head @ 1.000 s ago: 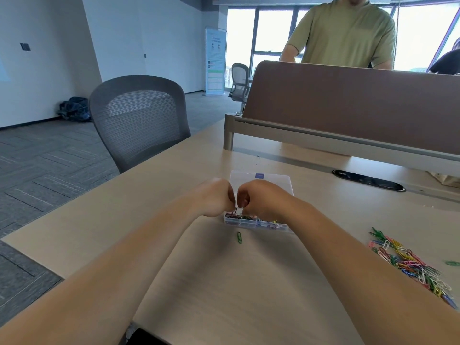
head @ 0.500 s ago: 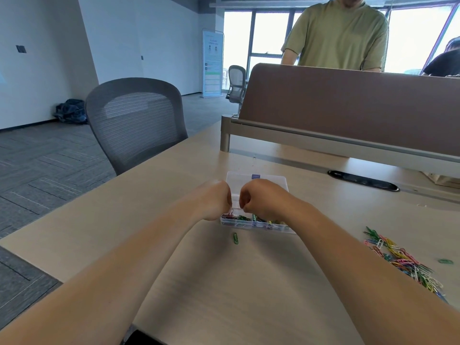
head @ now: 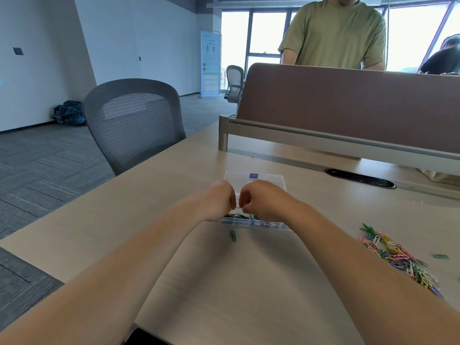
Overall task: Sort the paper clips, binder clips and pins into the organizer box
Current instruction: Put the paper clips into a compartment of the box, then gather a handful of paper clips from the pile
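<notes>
A clear plastic organizer box (head: pixel 257 223) lies on the desk with its lid (head: pixel 254 180) open behind it. Coloured paper clips show through its front wall. My left hand (head: pixel 219 202) and my right hand (head: pixel 261 200) hover side by side over the box, knuckles up, fingers curled under and nearly touching. Whatever is between the fingertips is hidden. A single green paper clip (head: pixel 233 236) lies on the desk just in front of the box. A pile of mixed coloured paper clips (head: pixel 398 257) is spread out on the right.
A grey mesh chair (head: pixel 134 123) stands at the desk's left edge. A brown divider panel (head: pixel 348 105) runs along the back, with a black cable slot (head: pixel 361 178) below it. A person in a green shirt (head: pixel 333 33) stands behind it. A small green clip (head: pixel 440 256) lies far right.
My two hands have drawn slightly apart over the box, opening a small gap between the knuckles. The view has shifted a little; the box and clips stay where they were.
</notes>
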`<state>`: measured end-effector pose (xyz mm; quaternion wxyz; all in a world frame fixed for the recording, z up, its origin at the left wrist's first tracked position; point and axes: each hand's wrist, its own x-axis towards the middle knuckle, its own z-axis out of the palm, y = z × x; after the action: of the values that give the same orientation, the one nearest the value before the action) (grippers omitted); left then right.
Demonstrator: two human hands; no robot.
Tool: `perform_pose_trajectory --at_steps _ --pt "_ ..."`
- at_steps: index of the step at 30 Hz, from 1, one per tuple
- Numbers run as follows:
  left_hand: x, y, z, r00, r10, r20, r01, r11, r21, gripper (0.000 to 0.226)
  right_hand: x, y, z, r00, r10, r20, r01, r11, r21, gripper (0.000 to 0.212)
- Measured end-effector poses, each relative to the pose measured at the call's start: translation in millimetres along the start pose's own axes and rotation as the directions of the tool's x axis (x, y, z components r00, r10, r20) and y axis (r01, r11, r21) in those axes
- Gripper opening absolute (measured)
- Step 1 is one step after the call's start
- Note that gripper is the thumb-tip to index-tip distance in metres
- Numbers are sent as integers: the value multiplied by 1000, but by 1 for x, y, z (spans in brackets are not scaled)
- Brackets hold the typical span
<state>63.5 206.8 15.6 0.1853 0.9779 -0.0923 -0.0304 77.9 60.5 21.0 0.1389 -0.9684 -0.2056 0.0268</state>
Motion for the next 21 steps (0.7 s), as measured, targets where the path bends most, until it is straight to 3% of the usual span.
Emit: perform_pose_trajectory --at_steps 5,16,21 --pt "-13 5 -3 999 7 -51 -7 1000 -1 20 -12 -2 -2 999 -3 -34 4 1000 30 17" --pt "-45 7 26 996 -43 76 37 996 85 13 -62 5 1 998 15 -60 -12 998 60 6" --pt "-60 30 38 996 3 91 -13 994 104 25 -87 14 -2 996 23 -82 -19 998 57 9"
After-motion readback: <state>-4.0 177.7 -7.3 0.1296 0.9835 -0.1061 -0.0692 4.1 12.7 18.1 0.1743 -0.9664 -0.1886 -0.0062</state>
